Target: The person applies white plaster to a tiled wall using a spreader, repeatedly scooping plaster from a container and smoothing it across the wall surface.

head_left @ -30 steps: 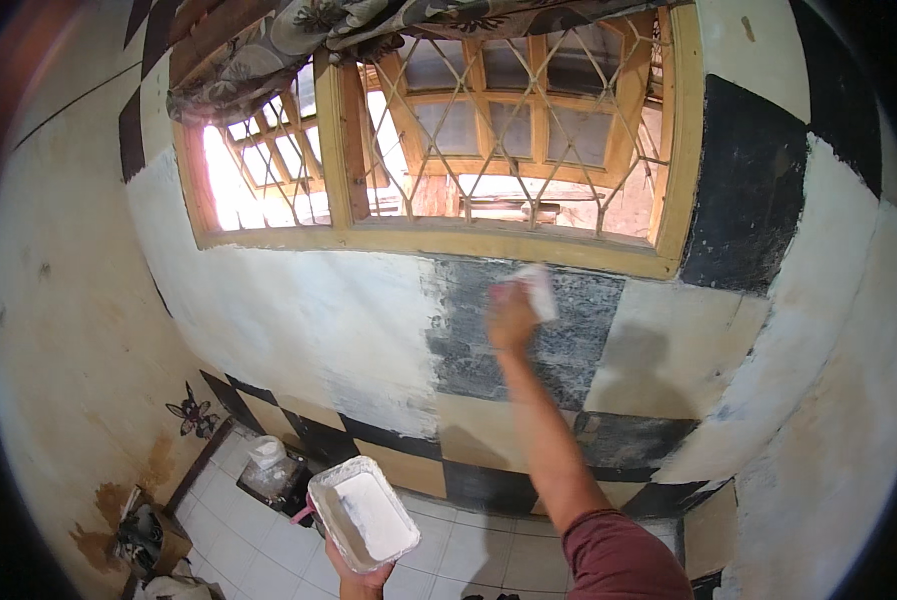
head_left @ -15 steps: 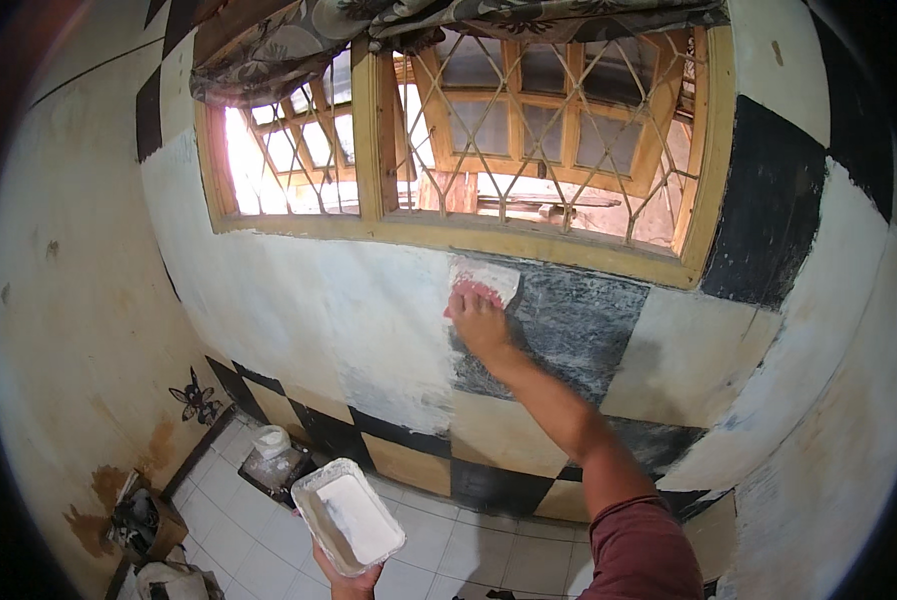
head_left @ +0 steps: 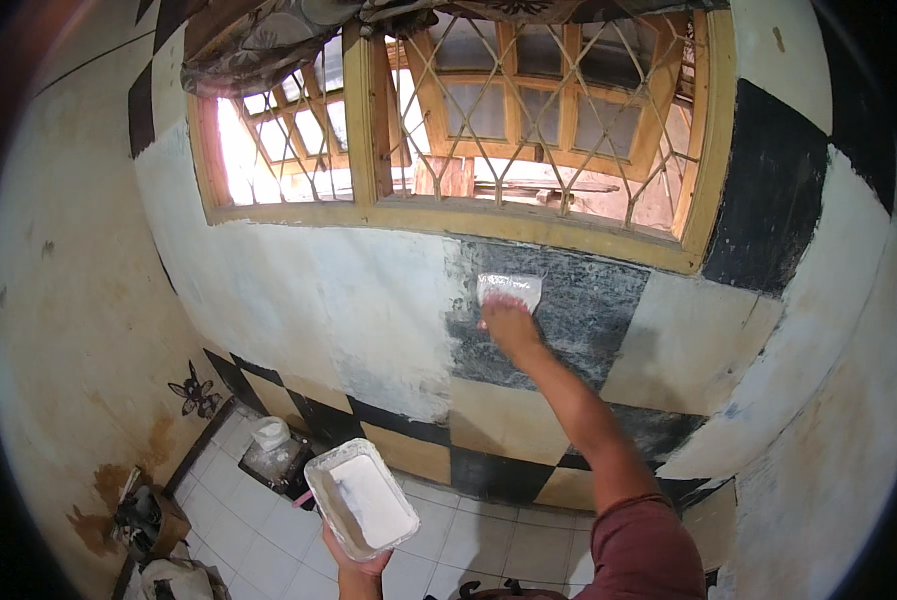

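Note:
My right hand (head_left: 514,328) is closed around a putty spreader with a wide, whitish blade (head_left: 510,290). The spreader is over a dark, scuffed square (head_left: 589,310) of the checkered wall, just below the window; I cannot tell whether its edge touches. Low in front of me, my left hand (head_left: 357,562) grips a white rectangular tub (head_left: 406,493) from underneath and its near end. White paste lies inside the tub and is smeared along its rim. A narrow pink piece (head_left: 305,498) sticks out beside the tub; what it belongs to is hidden.
A yellow-framed window (head_left: 449,215) with a diamond grille spans the wall above. White coating (head_left: 379,300) covers the wall left of the dark square. On the tiled floor (head_left: 269,535) stand a dark box with a whitish container (head_left: 271,433) and, at the left, a cluttered box (head_left: 159,525).
My right hand and the spreader have moved right and slightly down, away from the white coating's edge. The tub in my left hand has shifted a little right.

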`<state>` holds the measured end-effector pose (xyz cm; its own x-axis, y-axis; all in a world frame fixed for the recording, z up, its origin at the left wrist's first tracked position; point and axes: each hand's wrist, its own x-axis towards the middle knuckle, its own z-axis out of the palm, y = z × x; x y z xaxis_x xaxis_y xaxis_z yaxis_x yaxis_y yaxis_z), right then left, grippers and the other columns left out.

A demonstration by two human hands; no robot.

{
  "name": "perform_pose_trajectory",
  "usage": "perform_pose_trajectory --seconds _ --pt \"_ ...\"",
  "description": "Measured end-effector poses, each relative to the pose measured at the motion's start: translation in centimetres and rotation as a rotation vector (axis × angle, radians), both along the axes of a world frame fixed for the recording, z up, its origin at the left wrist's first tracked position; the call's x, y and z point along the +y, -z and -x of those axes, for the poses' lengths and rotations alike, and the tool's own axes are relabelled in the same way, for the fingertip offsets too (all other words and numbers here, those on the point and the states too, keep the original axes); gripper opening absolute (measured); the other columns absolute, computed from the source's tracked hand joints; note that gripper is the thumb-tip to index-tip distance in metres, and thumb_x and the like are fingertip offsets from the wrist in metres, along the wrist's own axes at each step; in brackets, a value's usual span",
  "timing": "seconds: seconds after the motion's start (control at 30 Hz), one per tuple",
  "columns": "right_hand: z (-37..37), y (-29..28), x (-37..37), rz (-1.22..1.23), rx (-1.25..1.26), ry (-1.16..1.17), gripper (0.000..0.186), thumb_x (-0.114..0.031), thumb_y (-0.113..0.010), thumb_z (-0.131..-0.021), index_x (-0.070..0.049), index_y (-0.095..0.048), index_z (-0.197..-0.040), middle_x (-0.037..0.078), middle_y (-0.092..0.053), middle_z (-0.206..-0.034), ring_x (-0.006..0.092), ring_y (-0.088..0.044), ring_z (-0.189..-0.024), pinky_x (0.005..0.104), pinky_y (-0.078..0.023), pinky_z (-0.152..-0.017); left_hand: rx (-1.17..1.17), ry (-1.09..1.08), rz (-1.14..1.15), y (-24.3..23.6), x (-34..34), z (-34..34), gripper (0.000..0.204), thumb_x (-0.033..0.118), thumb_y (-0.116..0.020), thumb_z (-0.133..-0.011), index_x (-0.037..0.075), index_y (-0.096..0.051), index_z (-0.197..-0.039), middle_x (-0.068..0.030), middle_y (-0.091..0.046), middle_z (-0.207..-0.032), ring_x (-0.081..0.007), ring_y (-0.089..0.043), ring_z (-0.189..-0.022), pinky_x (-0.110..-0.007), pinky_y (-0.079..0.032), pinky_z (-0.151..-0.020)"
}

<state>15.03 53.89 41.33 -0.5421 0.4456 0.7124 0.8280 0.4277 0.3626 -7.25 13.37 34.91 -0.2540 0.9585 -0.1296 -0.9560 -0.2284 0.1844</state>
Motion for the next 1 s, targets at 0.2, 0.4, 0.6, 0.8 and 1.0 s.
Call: perform_pose_trajectory --seconds 0.2,0.4,0.6,0.8,1.0 --pt "-1.3 -3.6 -3.3 0.070 0.134 0.059 0.029 -0.028 -0.063 -0.084 -0.005 -0.064 -0.101 0.011 -0.067 -0.090 0.0257 -0.068 -0.088 0.0365 -0.057 -0.072 0.016 -0.022 -0.009 0.6 -0.4 0.4 0.060 0.058 -0.038 -0.096 0.018 -0.049 -0.140 -0.0099 -0.060 -0.133 -0.0375 -0.061 -0.116 -0.064 -0.048 -0.092" --pt "-1.3 5.0 -1.0 -0.019 -0.111 -0.050 0.026 -0.025 -0.061 -0.083 -0.005 -0.065 -0.099 0.012 -0.067 -0.093 0.0323 -0.066 -0.093 0.0496 -0.051 -0.078 0.044 0.000 -0.036 0.8 -0.3 -0.4 0.058 0.053 -0.037 -0.097 0.017 -0.050 -0.141 -0.0093 -0.059 -0.135 -0.0366 -0.062 -0.116 -0.060 -0.050 -0.094" --pt "11.4 -3.3 -2.0 -0.312 -0.455 -0.230 0.019 -0.023 -0.060 -0.077 -0.008 -0.072 -0.077 0.009 -0.066 -0.081 0.0289 -0.063 -0.082 0.0498 -0.047 -0.072 -0.025 -0.021 0.021 0.8 -1.0 0.3 0.058 0.055 -0.036 -0.098 0.018 -0.049 -0.141 -0.0101 -0.060 -0.133 -0.0382 -0.061 -0.115 -0.063 -0.049 -0.092" --pt "12.7 -6.2 5.9 -0.030 -0.589 -0.121 0.023 -0.025 -0.061 -0.077 -0.008 -0.076 -0.082 0.010 -0.070 -0.083 0.0300 -0.064 -0.087 0.0523 -0.047 -0.074 -0.045 0.012 -0.029 -1.3 -0.5 -2.1 0.056 0.052 -0.035 -0.099 0.017 -0.049 -0.141 -0.0106 -0.059 -0.133 -0.0382 -0.060 -0.116 -0.062 -0.048 -0.094" --pt "-9.5 -2.3 3.2 -0.048 -0.494 0.061 0.034 -0.024 -0.058 -0.083 0.000 -0.065 -0.106 0.024 -0.062 -0.111 0.0374 -0.061 -0.099 0.0522 -0.050 -0.079 -0.002 0.044 -0.001 0.1 -0.5 -2.9 0.053 0.047 -0.040 -0.098 0.015 -0.050 -0.140 -0.0110 -0.059 -0.134 -0.0364 -0.061 -0.117 -0.060 -0.048 -0.096"
